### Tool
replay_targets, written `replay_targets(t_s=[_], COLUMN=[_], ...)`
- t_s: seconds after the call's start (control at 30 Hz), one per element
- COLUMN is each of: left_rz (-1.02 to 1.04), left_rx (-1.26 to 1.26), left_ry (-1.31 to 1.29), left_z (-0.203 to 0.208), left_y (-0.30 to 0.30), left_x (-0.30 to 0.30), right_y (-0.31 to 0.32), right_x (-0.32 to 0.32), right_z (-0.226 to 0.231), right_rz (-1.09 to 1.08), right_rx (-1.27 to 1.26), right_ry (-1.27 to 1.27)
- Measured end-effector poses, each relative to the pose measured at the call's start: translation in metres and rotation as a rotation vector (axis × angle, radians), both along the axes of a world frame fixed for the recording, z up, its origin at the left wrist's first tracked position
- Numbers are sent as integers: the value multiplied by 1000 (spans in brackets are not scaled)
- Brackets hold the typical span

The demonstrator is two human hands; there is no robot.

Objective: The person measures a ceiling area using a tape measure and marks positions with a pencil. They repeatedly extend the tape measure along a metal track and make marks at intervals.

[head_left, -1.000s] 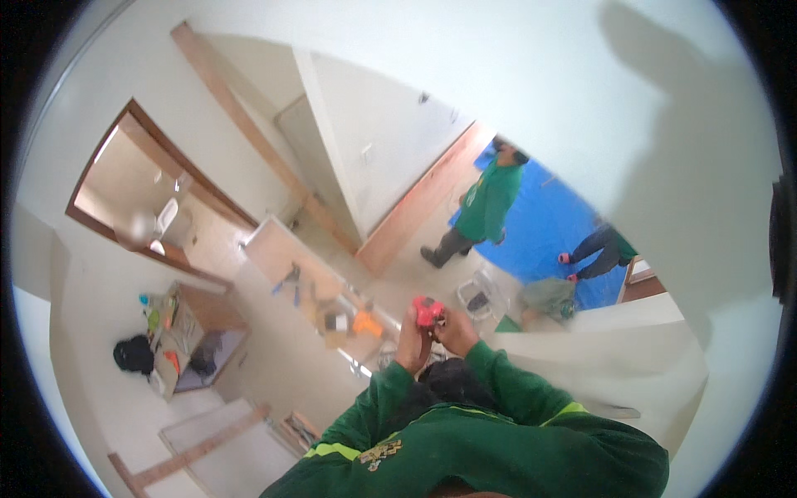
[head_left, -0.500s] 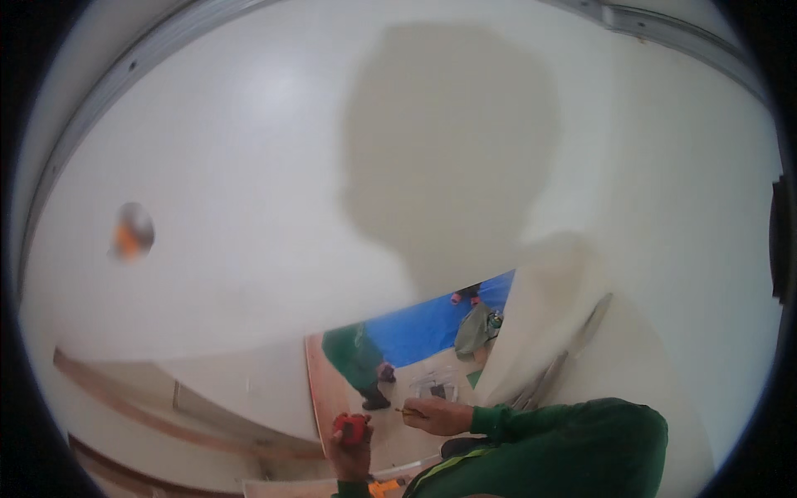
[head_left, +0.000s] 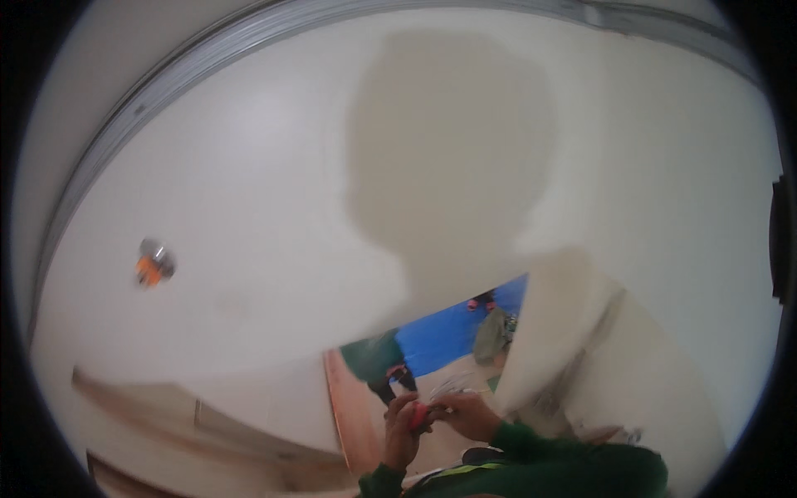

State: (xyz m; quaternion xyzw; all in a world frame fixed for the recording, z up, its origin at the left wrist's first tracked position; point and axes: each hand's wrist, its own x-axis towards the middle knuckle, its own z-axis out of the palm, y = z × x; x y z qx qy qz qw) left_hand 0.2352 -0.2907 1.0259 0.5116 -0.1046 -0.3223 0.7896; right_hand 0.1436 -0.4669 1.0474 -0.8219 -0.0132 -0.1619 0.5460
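Note:
Low in the picture, my two hands meet in front of my body. My left hand (head_left: 401, 432) has its fingers wrapped round a red, palm-sized tape measure (head_left: 419, 415). From the right comes my right hand (head_left: 470, 416), its fingertips pinched at the side of the tape measure. Blur and the fingers hide what lies between those fingertips. Both forearms wear dark green sleeves.
A white wall (head_left: 249, 166) with a head-shaped shadow fills most of the view. A small silver and orange fitting (head_left: 154, 264) is on its left part. Beyond its lower edge are a blue sheet (head_left: 440, 336) and a person in green (head_left: 371, 355).
My hands, apart before, have come together at the tape measure. The thin yellowish stick that showed in my right hand is out of sight. The view has shifted slightly.

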Motion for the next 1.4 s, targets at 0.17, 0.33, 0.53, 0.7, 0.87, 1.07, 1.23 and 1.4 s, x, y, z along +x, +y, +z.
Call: replay_targets(t_s=[0.17,0.33,0.53,0.7,0.87,1.07,1.23,1.4], left_rz=[-278,-242,189,377,752,820,786,795], left_rx=[36,385,531,504,931,703,679,732], left_ry=[-503,-970,-1248,-1367,-1578,-1682,-1866,-1763], left_z=[-7,61,124,174,230,378,432,444], left_y=[4,37,62,156,304,286,245,261], left_x=[-4,3,4,44,104,117,159,175], right_y=[-6,4,-36,-146,-198,-184,-135,-136], right_x=[-20,-15,-16,-47,-55,6,79,89], right_z=[25,46,88,124,226,325,374,392], right_rz=[-30,74,201,-55,-537,-64,-195,-353], right_rx=[234,94,343,420,482,817,821,750], right_ry=[205,158,152,-360,-932,-1131,-1019,-985])
